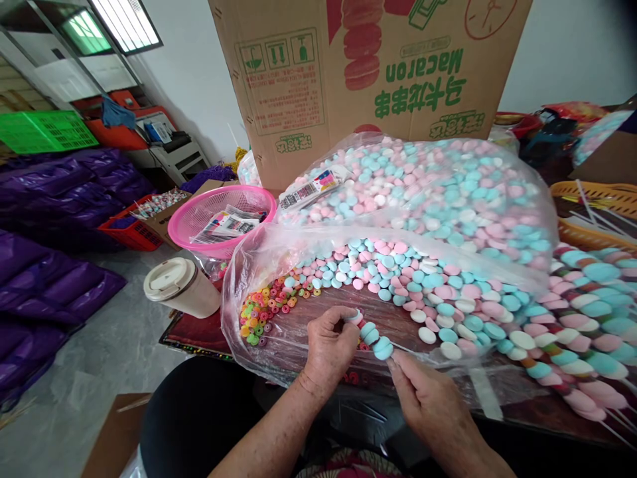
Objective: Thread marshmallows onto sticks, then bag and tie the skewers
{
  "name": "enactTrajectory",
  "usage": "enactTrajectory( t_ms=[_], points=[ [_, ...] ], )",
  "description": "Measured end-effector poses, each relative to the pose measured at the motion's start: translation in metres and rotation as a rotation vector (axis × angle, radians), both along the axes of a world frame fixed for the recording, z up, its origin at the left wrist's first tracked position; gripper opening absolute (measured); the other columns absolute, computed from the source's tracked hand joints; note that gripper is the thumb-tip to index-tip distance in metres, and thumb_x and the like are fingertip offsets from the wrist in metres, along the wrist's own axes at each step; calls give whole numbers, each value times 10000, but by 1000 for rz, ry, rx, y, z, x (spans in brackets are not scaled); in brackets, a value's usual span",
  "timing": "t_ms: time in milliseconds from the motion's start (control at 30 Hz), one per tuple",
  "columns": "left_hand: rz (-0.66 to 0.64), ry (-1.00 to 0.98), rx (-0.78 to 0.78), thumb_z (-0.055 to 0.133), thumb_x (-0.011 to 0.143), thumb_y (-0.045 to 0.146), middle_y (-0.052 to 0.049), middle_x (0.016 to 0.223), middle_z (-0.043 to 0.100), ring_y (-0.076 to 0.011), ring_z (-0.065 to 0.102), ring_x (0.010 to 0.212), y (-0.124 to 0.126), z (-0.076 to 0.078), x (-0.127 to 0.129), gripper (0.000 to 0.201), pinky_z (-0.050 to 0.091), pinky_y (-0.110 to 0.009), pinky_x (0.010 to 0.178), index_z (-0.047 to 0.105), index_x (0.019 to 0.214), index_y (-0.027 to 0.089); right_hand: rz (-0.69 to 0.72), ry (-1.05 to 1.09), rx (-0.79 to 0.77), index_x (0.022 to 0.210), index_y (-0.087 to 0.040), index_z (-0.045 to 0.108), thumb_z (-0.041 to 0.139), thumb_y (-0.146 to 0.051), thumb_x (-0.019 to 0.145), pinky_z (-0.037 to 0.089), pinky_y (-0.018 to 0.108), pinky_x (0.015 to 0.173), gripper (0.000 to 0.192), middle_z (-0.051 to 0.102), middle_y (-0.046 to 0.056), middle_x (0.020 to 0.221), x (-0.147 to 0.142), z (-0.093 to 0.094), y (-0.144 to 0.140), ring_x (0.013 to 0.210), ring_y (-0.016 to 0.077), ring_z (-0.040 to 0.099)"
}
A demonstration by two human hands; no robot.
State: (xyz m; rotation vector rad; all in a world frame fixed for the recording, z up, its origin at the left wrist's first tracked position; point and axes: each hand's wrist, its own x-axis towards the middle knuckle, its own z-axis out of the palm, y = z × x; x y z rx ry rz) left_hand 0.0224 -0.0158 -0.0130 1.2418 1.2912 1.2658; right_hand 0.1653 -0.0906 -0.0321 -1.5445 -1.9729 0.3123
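Between my hands is a candy skewer (369,333) with light-blue discs and a pink-and-white piece at its far end. My left hand (328,345) is closed, thumb and forefinger pinching that end piece. My right hand (430,395) is closed at the near end, just below the last blue disc; its fingers hide the stick there. Loose pink, blue and white candy discs (442,292) spill from a big clear plastic bag (398,226) beyond my hands. Small coloured ring candies (263,312) lie in a heap left of my left hand.
A lidded cup (182,285) stands left, near a pink mesh basket (219,245) holding printed packets. Finished-looking candy skewers (582,332) are piled right, below an orange basket (597,196). A large cardboard box (368,86) rises behind. Purple bundles (54,285) stack at far left.
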Motion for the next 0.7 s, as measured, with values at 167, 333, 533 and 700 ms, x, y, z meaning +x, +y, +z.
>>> enactTrajectory(
  t_ms=[167,333,533,700],
  points=[
    [-3,-46,-14,584,631,125,9,632,662,-115,591,558,-2,-4,2,117,495,-219,546,671,698,162,-58,36,-35,755,-204,559,338,-263,924,378,253,518,284,629,19,613,-10,1,-3,547,156,586],
    [-35,-50,-36,587,648,133,26,575,616,-101,547,505,-6,-9,4,91,478,-219,515,646,711,163,-84,24,-22,803,-203,579,338,-271,927,377,256,502,280,637,13,624,-7,1,-1,537,162,596],
    [-60,-106,-66,569,650,131,18,616,626,-109,561,533,-11,-10,8,117,494,-245,557,621,750,162,-12,-1,53,876,-199,596,380,-242,913,386,230,467,223,667,11,658,1,-7,2,553,154,627],
    [-100,-276,-147,567,634,128,5,730,639,-106,567,598,-9,0,6,192,496,-233,573,599,820,163,-25,40,-2,747,-196,566,373,-261,916,397,222,488,265,610,-5,588,0,2,6,513,131,574]
  ],
)
